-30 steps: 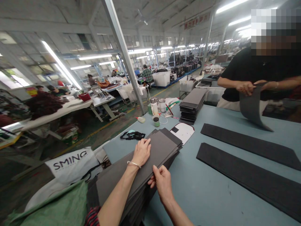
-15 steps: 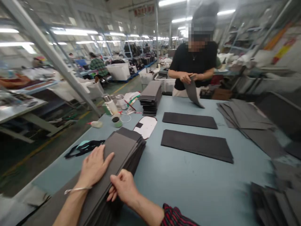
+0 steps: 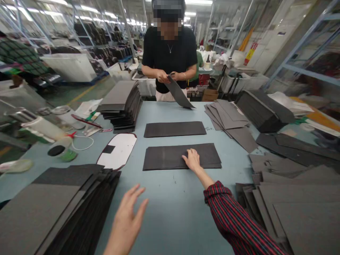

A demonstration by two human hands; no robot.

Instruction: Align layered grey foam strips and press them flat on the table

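My right hand [image 3: 193, 160] rests on the near dark grey rectangular panel [image 3: 162, 158], fingertips and thumb spread on its surface. This panel lies flat, with a second layer's edge showing at its right end. My left hand [image 3: 128, 216], a little blurred, hovers over the table with its fingers apart and nothing in them. To its left is a tall stack of grey panels [image 3: 55, 205]. Beyond the near panel lies another dark panel [image 3: 175, 129]. A co-worker [image 3: 170, 53] across the table bends a grey panel [image 3: 179, 92] between both hands.
Another grey stack [image 3: 119, 95] stands at the back left. A white template [image 3: 119, 150] lies in front of it, beside a tape roll [image 3: 62, 149] and bottles. Loose grey sheets [image 3: 230, 118], a dark block-like stack [image 3: 262, 109] and more grey panels [image 3: 300, 202] line the right side.
My view has swung right. My right hand has left the left stack's edge and now lies on the near panel. My left hand has lifted off that stack into the air.
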